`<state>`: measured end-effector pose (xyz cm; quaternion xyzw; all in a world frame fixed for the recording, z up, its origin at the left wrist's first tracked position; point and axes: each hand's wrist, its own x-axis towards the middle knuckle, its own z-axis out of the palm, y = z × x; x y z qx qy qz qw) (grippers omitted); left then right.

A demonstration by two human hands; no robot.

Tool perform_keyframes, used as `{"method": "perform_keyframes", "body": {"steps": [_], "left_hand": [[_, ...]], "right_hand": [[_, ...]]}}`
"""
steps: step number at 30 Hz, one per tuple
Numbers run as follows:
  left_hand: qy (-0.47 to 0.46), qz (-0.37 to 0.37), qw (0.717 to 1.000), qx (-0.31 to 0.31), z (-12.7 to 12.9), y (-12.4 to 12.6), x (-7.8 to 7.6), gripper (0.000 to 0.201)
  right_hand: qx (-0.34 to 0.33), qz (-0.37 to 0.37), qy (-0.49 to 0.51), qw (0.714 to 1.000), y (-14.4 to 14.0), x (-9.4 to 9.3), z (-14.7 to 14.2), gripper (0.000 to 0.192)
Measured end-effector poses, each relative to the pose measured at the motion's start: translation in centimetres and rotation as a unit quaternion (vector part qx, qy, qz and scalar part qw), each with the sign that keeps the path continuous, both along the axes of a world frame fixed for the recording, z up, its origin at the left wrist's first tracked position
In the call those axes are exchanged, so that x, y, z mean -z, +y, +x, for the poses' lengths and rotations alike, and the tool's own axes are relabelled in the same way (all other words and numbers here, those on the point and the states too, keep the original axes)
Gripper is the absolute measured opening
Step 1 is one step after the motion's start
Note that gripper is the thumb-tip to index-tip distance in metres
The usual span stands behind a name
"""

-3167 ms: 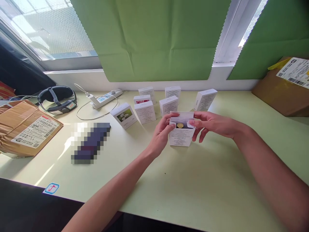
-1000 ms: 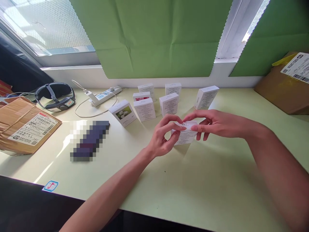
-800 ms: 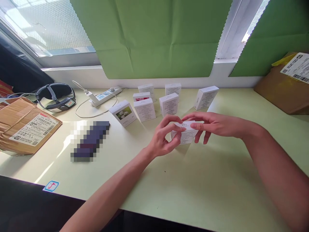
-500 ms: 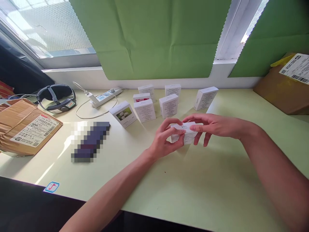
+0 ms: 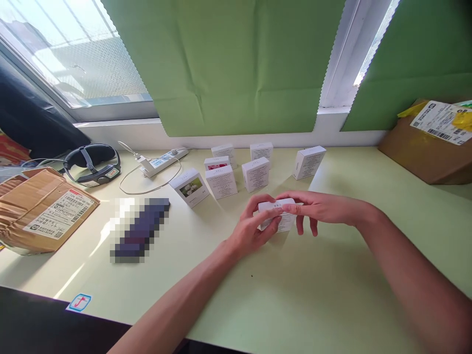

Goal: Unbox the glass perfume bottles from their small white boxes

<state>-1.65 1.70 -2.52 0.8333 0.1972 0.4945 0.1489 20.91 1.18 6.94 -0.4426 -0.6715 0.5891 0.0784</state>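
Note:
A small white printed box [image 5: 277,214] rests on the pale green table [image 5: 295,295], held between both hands. My left hand [image 5: 252,228] grips its left side, thumb and fingers around it. My right hand [image 5: 317,209] presses on its top from the right, forefinger across the lid. The lid lies flat and shut. Behind stand several similar white boxes: one showing a flower picture [image 5: 191,187], one with a pink picture [image 5: 217,163], and one off to the right [image 5: 309,162].
A white power strip [image 5: 162,160] with a cable lies at the back left, beside a black headband [image 5: 92,161]. A brown labelled parcel [image 5: 40,211] sits at the left edge, a cardboard box [image 5: 431,147] at the far right. A blurred dark object [image 5: 140,229] lies left of centre.
The box's lid stood open 3.2 s ago showing a dark item with a gold round part inside; it has since been folded down and both hands press it shut. The view tilted slightly.

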Motion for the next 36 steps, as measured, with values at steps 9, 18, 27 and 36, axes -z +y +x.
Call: {"method": "perform_keyframes", "body": {"steps": [9,18,27,36], "left_hand": [[0.006,-0.001,1.000,-0.009,-0.1,0.0,0.2,0.033],[0.017,-0.088,0.994,-0.063,-0.2,0.8,0.8,0.044],[-0.053,-0.124,0.981,-0.136,-0.1,2.1,1.2,0.043],[-0.044,-0.147,0.978,-0.141,-0.1,2.2,1.5,0.033]], "right_hand": [[0.008,0.001,0.034,0.999,0.1,0.1,0.1,0.061],[0.023,0.173,-0.021,0.984,0.0,-0.3,0.5,0.049],[0.223,0.220,-0.062,0.948,1.6,1.4,1.6,0.041],[0.371,0.324,-0.064,0.868,3.7,4.9,0.4,0.046]]}}
